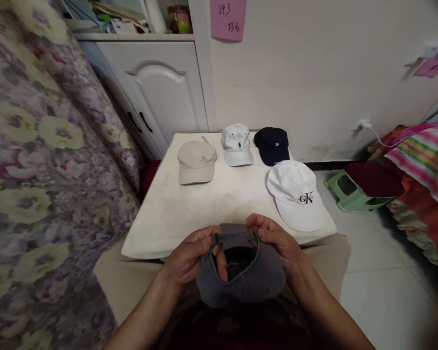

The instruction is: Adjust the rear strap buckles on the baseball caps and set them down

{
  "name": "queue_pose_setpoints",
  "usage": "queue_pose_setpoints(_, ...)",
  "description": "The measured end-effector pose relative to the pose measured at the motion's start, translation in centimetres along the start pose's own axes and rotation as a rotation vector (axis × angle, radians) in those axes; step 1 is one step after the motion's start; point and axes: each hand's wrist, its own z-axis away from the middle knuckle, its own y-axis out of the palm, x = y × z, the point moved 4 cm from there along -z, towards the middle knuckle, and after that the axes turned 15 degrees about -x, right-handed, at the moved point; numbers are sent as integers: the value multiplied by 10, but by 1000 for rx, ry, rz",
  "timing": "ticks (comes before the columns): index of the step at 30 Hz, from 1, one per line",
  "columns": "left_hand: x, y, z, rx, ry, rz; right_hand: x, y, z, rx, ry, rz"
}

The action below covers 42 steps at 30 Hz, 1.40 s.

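Note:
A dark grey baseball cap (pixel 246 287) is held over my lap, its back opening and strap facing up. My left hand (pixel 190 255) grips the strap's left end, with fingers showing through the opening. At the strap's right end, my right hand (pixel 275 238) pinches the cap's edge. Beyond my hands, a beige cap (pixel 195 163), a pale blue cap (pixel 237 146), a navy cap (pixel 272 146) and a white cap with black letters (pixel 295 194) lie on the cream-covered table (pixel 160 218).
A floral curtain (pixel 40 170) hangs at the left beside a white cabinet (pixel 156 82). Behind the table is a wall with a pink note (pixel 228 19). On the right, a green stool (pixel 345 192) with a dark red top stands near a bed with a striped cover (pixel 427 160).

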Motion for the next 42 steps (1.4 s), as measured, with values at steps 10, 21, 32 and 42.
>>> queue_pose_setpoints(10,-9,8,3,13,-133,-26,-12,8,3,347,264,49)
queue_pose_setpoints(21,-12,9,0,-137,-77,120,-4,21,13,308,64,-96)
queue_pose_setpoints(32,-6,-2,-2,4,-33,193,4,27,14,35,3,-141)
queue_pose_setpoints(42,7,-32,-3,35,9,238,9,28,7,-45,-13,-103)
